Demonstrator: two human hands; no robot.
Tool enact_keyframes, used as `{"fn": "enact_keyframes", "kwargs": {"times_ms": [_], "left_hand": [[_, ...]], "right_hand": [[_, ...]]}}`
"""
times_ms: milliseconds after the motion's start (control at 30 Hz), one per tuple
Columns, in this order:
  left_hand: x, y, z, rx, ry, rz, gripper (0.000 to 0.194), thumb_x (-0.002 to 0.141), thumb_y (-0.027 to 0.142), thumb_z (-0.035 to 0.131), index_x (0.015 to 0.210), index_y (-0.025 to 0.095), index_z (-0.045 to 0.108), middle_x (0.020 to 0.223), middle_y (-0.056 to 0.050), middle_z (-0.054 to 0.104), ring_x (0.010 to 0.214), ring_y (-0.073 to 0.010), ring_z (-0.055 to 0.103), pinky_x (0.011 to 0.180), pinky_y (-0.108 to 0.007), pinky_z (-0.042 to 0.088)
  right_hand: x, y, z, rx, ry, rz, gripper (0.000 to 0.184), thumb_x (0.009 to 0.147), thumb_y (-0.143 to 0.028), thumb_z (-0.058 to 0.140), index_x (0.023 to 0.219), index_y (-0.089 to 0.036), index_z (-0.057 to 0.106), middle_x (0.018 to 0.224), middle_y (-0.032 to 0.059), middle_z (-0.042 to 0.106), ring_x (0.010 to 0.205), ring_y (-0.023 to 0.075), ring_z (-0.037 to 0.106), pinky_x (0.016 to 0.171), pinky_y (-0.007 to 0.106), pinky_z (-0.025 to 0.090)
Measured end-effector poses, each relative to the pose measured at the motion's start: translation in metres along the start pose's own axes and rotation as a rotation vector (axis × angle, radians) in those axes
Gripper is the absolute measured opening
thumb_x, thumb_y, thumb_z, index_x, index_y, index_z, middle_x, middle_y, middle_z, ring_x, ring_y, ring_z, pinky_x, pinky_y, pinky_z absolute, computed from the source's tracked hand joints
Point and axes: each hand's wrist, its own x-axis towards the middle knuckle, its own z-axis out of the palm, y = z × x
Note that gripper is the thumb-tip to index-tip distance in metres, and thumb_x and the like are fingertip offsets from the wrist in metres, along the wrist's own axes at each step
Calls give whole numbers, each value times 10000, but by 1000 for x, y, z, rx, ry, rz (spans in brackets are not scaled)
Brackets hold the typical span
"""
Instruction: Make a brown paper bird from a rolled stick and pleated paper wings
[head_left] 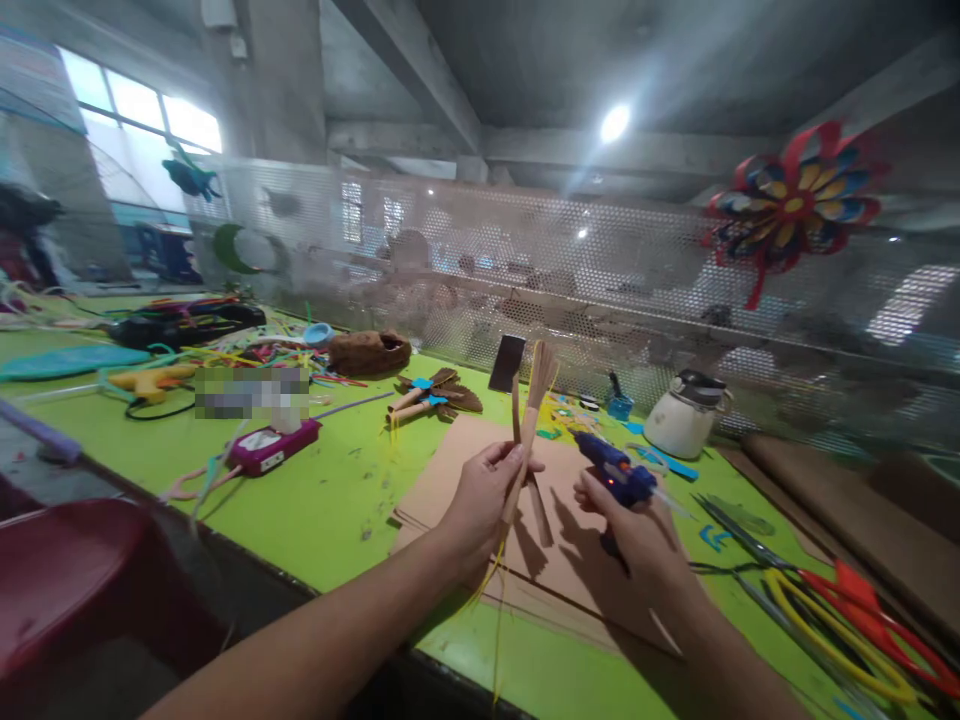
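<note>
My left hand (487, 495) is closed around a brown paper piece with a fringed, brush-like top (542, 375) and a narrow stem. Thin yellow strands (498, 610) trail down from it. A brown paper strip (539, 512) sticks out below the fingers of that hand. In my right hand (634, 525) is a blue glue gun (619, 470) with a small orange light, its nozzle turned toward the fringed piece but apart from it. Beneath both hands lie brown paper sheets (465, 450) on the green table (330, 520).
Scissors (739, 530) with red handles and a yellow cable loop (825, 630) lie at the right. Behind stands a white jug (682, 415). Brown leaf-like pieces (450, 390), a maroon power strip (276, 446) and a brown hollow object (367, 355) are on the left. A perforated screen (480, 270) borders the table.
</note>
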Motion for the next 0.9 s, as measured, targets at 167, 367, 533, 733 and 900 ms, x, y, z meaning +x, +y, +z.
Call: {"fn": "enact_keyframes", "kwargs": {"times_ms": [167, 367, 533, 733, 900], "left_hand": [[3, -3, -5, 56, 31, -74, 264, 698, 337, 677, 807, 98, 652, 708, -64, 651, 611, -118, 545, 606, -230, 407], [0, -3, -4, 31, -36, -180, 204, 707, 279, 649, 804, 100, 659, 718, -61, 642, 581, -120, 547, 579, -240, 400], [-2, 4, -1, -29, -137, -138, 227, 712, 232, 640, 902, 109, 662, 794, -69, 654, 688, -138, 574, 677, -245, 409], [-3, 3, -1, -2, -154, -107, 205, 726, 295, 646, 797, 104, 663, 797, -67, 641, 715, -132, 554, 707, -240, 383], [-3, 4, -1, -14, -172, -118, 246, 713, 316, 666, 853, 114, 667, 812, -57, 639, 697, -118, 538, 691, -234, 365]], "right_hand": [[9, 2, -23, 225, -91, -34, 330, 807, -479, 525, 854, -178, 652, 751, 74, 681, 710, 209, 637, 708, 329, 494], [7, -2, -37, 158, -287, -23, 360, 800, -507, 524, 777, -175, 663, 675, 59, 663, 651, 182, 624, 613, 274, 483], [10, 8, -33, 170, -326, 23, 378, 804, -510, 516, 834, -160, 656, 701, 68, 668, 658, 186, 632, 602, 273, 498], [7, -4, -34, 183, -277, 12, 354, 778, -505, 548, 776, -161, 630, 689, 69, 658, 645, 186, 628, 601, 271, 512], [3, -10, -32, 125, -242, 23, 370, 760, -514, 554, 784, -154, 637, 664, 64, 656, 633, 199, 629, 590, 282, 510]]}}
